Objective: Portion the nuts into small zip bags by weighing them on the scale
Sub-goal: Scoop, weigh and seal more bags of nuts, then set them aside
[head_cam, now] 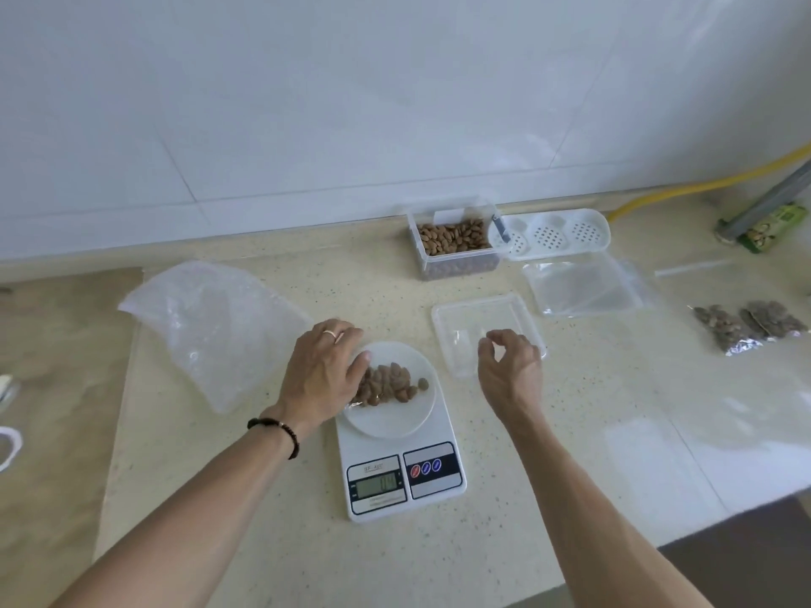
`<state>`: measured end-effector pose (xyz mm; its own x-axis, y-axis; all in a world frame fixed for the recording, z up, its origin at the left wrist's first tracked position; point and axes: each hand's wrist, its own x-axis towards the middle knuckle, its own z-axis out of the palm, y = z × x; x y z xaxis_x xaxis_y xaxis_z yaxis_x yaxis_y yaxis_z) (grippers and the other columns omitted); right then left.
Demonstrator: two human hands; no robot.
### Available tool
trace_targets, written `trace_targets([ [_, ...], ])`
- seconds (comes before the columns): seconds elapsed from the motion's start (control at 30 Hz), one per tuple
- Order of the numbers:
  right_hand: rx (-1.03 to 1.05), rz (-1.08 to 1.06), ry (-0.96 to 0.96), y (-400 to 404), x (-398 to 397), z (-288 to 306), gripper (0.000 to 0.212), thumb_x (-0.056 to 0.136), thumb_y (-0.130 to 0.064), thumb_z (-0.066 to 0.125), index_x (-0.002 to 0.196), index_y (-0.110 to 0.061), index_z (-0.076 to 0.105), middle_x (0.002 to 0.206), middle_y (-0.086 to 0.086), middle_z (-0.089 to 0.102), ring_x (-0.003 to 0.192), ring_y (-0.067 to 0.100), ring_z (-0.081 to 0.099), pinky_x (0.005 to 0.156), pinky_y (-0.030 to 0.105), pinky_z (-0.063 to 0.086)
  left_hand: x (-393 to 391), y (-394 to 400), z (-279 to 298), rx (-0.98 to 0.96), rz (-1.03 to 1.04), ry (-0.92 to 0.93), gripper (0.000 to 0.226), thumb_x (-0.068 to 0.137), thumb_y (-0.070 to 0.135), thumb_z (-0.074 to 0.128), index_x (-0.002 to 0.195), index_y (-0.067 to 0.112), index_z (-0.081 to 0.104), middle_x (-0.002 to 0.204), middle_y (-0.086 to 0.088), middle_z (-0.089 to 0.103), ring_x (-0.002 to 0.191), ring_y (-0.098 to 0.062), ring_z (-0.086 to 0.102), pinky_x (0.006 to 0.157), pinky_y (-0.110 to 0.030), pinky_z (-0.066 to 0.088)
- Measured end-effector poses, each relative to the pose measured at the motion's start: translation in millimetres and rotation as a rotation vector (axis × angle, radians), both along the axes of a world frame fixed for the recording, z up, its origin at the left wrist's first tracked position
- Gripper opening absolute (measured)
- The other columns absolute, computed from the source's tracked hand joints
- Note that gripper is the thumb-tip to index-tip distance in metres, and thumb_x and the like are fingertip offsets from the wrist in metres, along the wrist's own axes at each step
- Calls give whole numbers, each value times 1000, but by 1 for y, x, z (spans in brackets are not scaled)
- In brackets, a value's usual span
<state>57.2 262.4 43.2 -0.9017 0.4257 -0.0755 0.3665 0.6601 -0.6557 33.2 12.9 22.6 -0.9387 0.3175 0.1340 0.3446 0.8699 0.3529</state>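
**Left hand at nuts on scale**

Left hand (322, 375) is resting on the bag of nuts (388, 383) atop the scale (401, 449), center frame; can't tell if it's gripping. Right hand (509, 366) is hovering w/ fingers loosely curled, holding nothing, over the lid (487, 331). Nut tub (454, 243) is sitting upper center.

Bare counter (570, 432) right of scale (403, 471)

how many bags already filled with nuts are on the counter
2 that I can make out, side by side at the far right of the counter: one filled bag nearer the middle, the other filled bag just right of it. More may lie beyond the frame edge.
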Motion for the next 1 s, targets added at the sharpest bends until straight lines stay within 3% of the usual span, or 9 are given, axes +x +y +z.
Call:
trace_targets([
  [0.17,252,281,124,-30,16,5,45,99,-31,51,138,-8,49,150,14,43,145,30,28,116,47,28,37,-24,-13,-131,-5,-43,63,100,51,21,144,10,40,150,-11,40,144,-28,26,118,-49,22],
  [0.27,331,398,72,-41,26,3,57,102,-43,35,148,-10,37,161,11,23,152,24,8,121,41,7,59,-36,-22,-181,-8,-41,70,99,57,15,151,12,27,159,-9,24,149,-25,8,120,-47,7],
  [0.37,370,461,73,-48,35,0,72,95,-54,14,150,-12,34,163,9,18,152,23,4,119,36,-4,75,-45,-28,-207,-1,-50,71,99,61,12,151,13,13,160,-10,18,150,-26,2,120,-49,3],
  [0.73,401,487,12,-50,51,-6,74,94,-56,6,152,-16,28,164,8,11,152,20,-2,120,39,-5,92,-49,-33,-242,11,-70,77,96,67,8,151,11,8,160,-11,16,150,-28,5,118,-52,2],
  [1.0,376,462,17,-41,52,3,75,94,-57,7,151,-15,30,163,10,16,152,22,5,121,41,0,92,-40,-30,-239,6,-63,80,96,67,6,154,12,16,161,-10,10,150,-25,-3,119,-50,-3],
])
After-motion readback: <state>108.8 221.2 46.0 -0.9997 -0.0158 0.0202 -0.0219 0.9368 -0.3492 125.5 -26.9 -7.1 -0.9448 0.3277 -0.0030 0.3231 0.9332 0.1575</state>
